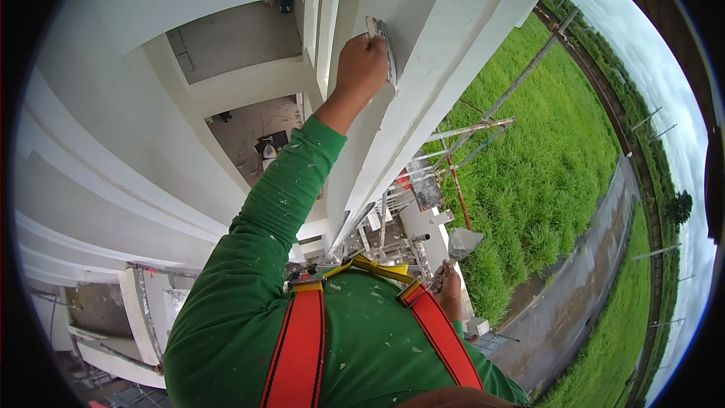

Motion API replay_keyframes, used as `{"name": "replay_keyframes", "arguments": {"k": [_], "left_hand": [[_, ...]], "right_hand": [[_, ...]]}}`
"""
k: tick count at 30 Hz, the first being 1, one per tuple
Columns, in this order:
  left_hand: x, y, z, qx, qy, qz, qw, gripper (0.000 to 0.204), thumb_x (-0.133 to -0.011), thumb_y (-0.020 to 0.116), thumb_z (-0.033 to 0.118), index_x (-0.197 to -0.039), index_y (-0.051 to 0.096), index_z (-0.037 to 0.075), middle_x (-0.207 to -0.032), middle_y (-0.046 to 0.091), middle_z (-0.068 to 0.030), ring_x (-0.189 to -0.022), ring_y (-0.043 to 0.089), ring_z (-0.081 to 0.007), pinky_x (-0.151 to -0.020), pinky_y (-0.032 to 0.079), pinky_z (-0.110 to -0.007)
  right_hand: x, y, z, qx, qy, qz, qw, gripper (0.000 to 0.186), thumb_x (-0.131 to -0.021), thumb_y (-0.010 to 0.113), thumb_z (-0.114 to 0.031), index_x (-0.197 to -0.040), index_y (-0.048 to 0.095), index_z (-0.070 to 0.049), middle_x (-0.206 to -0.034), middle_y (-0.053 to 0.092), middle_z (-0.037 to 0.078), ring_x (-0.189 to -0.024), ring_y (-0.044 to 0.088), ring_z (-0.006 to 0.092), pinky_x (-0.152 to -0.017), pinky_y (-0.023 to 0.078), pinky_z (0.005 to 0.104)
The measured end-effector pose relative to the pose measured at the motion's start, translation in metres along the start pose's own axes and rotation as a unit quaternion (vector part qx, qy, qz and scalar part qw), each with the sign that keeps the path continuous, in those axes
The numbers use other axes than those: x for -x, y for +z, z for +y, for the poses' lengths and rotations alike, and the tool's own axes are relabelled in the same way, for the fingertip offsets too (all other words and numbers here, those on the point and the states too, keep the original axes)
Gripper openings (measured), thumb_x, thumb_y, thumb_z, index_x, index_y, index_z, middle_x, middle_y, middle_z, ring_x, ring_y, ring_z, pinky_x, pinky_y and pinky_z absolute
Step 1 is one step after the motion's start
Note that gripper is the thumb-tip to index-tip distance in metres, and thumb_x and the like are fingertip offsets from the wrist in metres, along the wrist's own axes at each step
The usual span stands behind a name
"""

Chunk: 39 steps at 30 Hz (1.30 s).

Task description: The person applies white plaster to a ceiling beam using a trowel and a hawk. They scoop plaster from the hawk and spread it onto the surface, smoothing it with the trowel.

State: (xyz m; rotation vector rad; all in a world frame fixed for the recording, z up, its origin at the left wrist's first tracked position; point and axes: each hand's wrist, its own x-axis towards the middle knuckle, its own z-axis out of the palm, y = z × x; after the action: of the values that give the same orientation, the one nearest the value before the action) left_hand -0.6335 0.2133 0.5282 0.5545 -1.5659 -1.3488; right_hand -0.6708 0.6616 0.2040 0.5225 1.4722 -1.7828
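Note:
My left hand (360,68) is raised at the end of my outstretched green sleeve, fingers closed around a flat plastering trowel (389,53). The trowel's blade lies against the white wall (411,19), beside a vertical corner edge. Lower down, near my right side, my right hand (448,291) grips a scraper (463,243) with a wide grey blade that points up and away from me. Its handle is mostly hidden in the fingers.
Window openings (242,38) with sills are left of my arm. Scaffold poles (476,132) jut out at the right, above tall green grass (529,181). A red harness strap (296,347) crosses my chest. Far below, scattered boards and debris surround the scaffold; a road (581,272) runs beyond.

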Motion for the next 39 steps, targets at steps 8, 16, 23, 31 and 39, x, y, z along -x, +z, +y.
{"name": "replay_keyframes", "arguments": {"k": [8,16,23,31,39], "left_hand": [[-0.059,0.013,0.134,-0.063,0.187,-0.035,0.98,0.026,-0.097,0.041,0.012,-0.087,0.055,-0.007,-0.065,0.057,-0.0177,-0.061,0.061,-0.0316,-0.06,0.049,-0.044],[0.009,-0.059,0.076,0.122,0.131,0.044,0.983,0.027,-0.099,0.051,0.022,-0.095,0.061,-0.002,-0.08,0.055,-0.0061,-0.072,0.057,-0.0155,-0.08,0.06,-0.037],[0.129,-0.055,-0.08,0.145,-0.107,0.126,0.976,0.035,-0.103,0.051,0.028,-0.083,0.058,0.0,-0.074,0.052,-0.0014,-0.068,0.045,-0.0106,-0.063,0.037,-0.034],[0.166,-0.044,-0.078,-0.117,0.054,-0.001,0.992,0.041,-0.105,0.044,0.027,-0.074,0.049,0.001,-0.059,0.041,-0.0075,-0.054,0.037,-0.019,-0.06,0.033,-0.035],[0.197,-0.1,-0.069,-0.042,-0.184,-0.244,0.951,0.03,-0.104,0.051,0.029,-0.084,0.054,0.006,-0.063,0.039,0.0065,-0.058,0.033,-0.0046,-0.049,0.027,-0.03]], "right_hand": [[-0.024,0.013,-0.004,-0.005,-0.026,-0.048,0.998,0.03,-0.096,0.059,-0.03,-0.072,0.046,-0.015,-0.052,0.033,-0.005,-0.039,0.029,0.0091,-0.038,0.022,0.0268],[0.015,0.063,-0.024,0.063,-0.128,-0.1,0.985,0.011,-0.096,0.058,-0.019,-0.089,0.052,-0.013,-0.057,0.039,-0.006,-0.043,0.032,0.0059,-0.039,0.026,0.0236],[0.106,0.148,-0.059,-0.04,-0.167,-0.349,0.921,0.031,-0.102,0.051,-0.032,-0.109,0.056,-0.002,-0.074,0.052,0.003,-0.051,0.048,0.0119,-0.042,0.037,0.0239],[0.109,0.179,-0.061,-0.035,0.019,-0.405,0.913,0.034,-0.102,0.049,-0.033,-0.103,0.057,0.0,-0.064,0.05,0.003,-0.041,0.042,0.0113,-0.035,0.033,0.0238],[0.106,0.187,-0.08,0.21,-0.264,-0.32,0.885,0.025,-0.099,0.057,-0.026,-0.089,0.057,-0.003,-0.061,0.049,0.0,-0.045,0.041,0.0087,-0.044,0.035,0.0255]]}}
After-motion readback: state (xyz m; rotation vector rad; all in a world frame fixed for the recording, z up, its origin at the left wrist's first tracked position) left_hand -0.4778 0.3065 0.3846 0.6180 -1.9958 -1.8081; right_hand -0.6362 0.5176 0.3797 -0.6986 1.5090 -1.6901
